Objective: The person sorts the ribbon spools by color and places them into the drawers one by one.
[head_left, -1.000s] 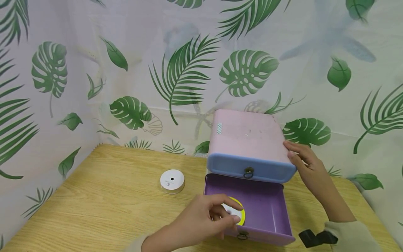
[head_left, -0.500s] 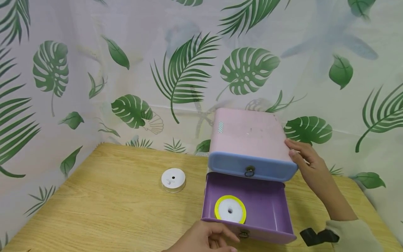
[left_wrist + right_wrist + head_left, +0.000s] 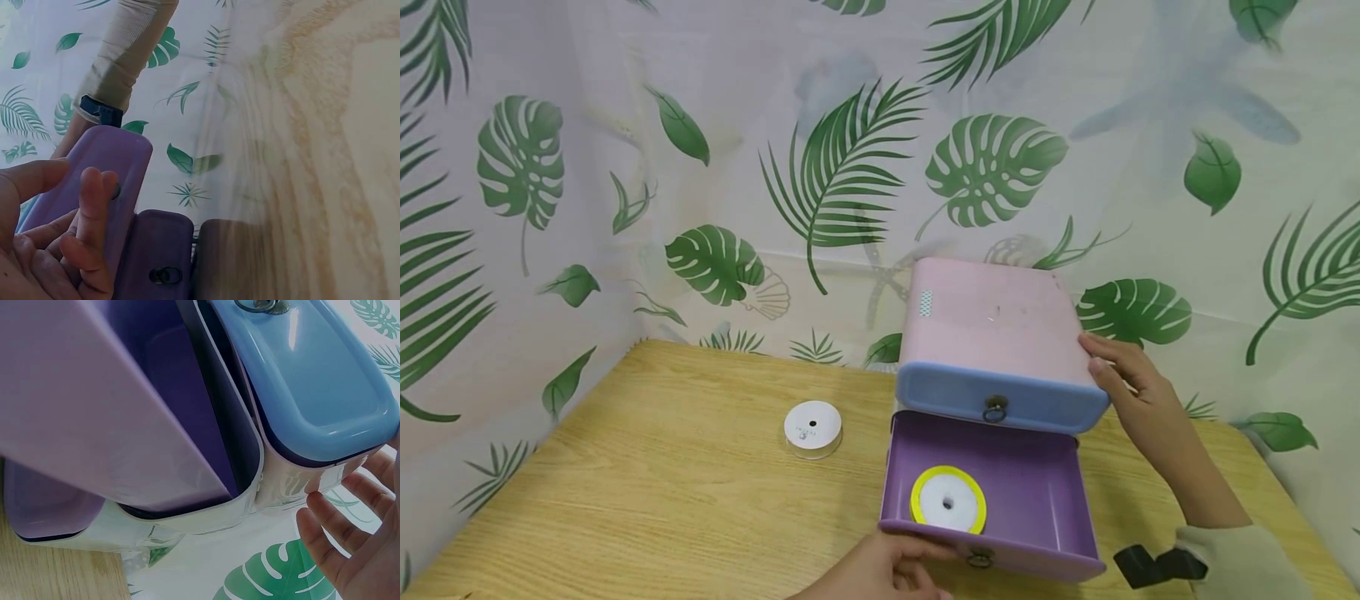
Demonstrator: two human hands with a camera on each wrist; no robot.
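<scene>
A small chest of drawers (image 3: pixel 992 321) has a pink top and a blue top drawer (image 3: pixel 951 394). Below it a purple drawer (image 3: pixel 1030 487) is pulled out, holding a white spool with a yellow rim (image 3: pixel 928 500). My left hand (image 3: pixel 876 571) is at the front of this drawer, its index finger along the panel left of the ring pull (image 3: pixel 980 558); its lower part is cut off by the frame. In the left wrist view its fingers are loosely bent, holding nothing. My right hand (image 3: pixel 1146 408) rests with extended fingers against the chest's right side.
A white spool (image 3: pixel 812 425) lies flat on the wooden table (image 3: pixel 685 483), left of the chest. Another purple drawer (image 3: pixel 165 250) sits pushed in below the pulled-out one. A leaf-printed cloth (image 3: pixel 715 192) stands behind the table.
My left hand has moved from above the yellow-rimmed spool down to the drawer's front, uncovering the spool. My right hand stays against the chest, and the drawer remains pulled out.
</scene>
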